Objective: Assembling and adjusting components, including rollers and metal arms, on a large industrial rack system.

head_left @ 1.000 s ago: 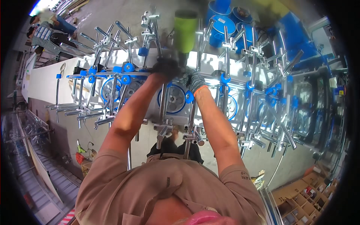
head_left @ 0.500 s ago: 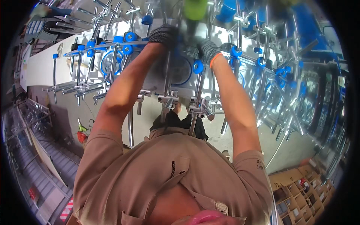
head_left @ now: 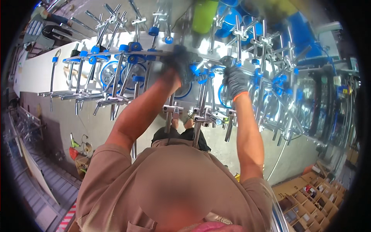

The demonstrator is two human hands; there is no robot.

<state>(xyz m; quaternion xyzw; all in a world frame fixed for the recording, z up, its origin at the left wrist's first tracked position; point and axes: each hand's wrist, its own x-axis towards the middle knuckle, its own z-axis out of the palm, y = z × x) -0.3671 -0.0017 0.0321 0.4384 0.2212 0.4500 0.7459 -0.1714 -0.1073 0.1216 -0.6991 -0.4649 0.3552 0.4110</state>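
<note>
My left hand [head_left: 178, 71], in a dark knitted glove, is smeared by motion over the middle of the metal frame; its fingers cannot be made out. Beside it sit several blue plastic fittings [head_left: 202, 75] on chrome rods. My right hand [head_left: 235, 83], gloved in grey with an orange cuff, is at the frame's curved rail to the right. Its fingers look curled in, and whatever lies in them is hidden. Between and beyond the hands hangs a lime-green, tool-like cylinder [head_left: 205, 17] with a dark lower end, blurred. Chrome rods with cross clamps [head_left: 172, 109] stick out toward me.
Blue-rimmed discs [head_left: 111, 75] lie on the white tabletop [head_left: 36, 73] under the rods. Blue tubs [head_left: 228, 25] stand beyond. More rod assemblies crowd the right side. A compartmented cardboard box [head_left: 309, 201] is at the lower right, a slatted grey surface [head_left: 34, 185] at the lower left.
My left hand has moved right and toward me. My right hand has moved right and nearer, away from the green cylinder. More blue fittings show between the hands.
</note>
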